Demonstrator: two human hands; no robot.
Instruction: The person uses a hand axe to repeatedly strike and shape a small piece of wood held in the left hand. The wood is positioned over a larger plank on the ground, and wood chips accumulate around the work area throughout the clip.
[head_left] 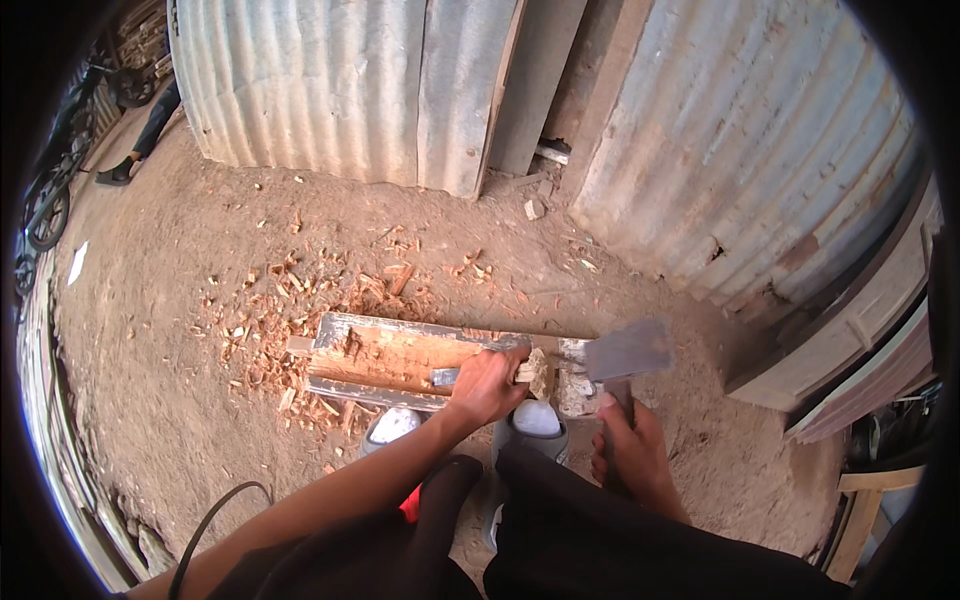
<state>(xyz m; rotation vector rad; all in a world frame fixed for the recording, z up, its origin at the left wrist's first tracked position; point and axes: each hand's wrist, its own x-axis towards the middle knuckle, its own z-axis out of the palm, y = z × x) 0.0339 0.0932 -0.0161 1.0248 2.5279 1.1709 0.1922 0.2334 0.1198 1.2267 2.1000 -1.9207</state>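
Dark trousers [640,540] nearest. Trough-shaped timber [405,348] on dirt [150,270] beyond: likely heavy, stiff. Blurred mallet [626,350], right fingers [600,460] closed round handle [623,396], probably top-heavy. Chisel [444,377], left fingers [506,363] wrapped round it: likely rigid, hold below frayed butt [538,374].

Raw, matt wood, rough with tool marks, inside the hollowed block [385,360]; worn, flaking finish along its rim [400,325]. Over the block, smooth metal on the chisel [443,377], with a frayed, fibrous butt [539,374]. At the block's right end, dull grey on the wide-headed tool [628,350], too blurred for its material. Left of and beyond the block, dry, curled wood shavings [290,285] on rough, dusty earth [380,215]; farther beyond, dull, stained corrugated metal sheets [310,80].
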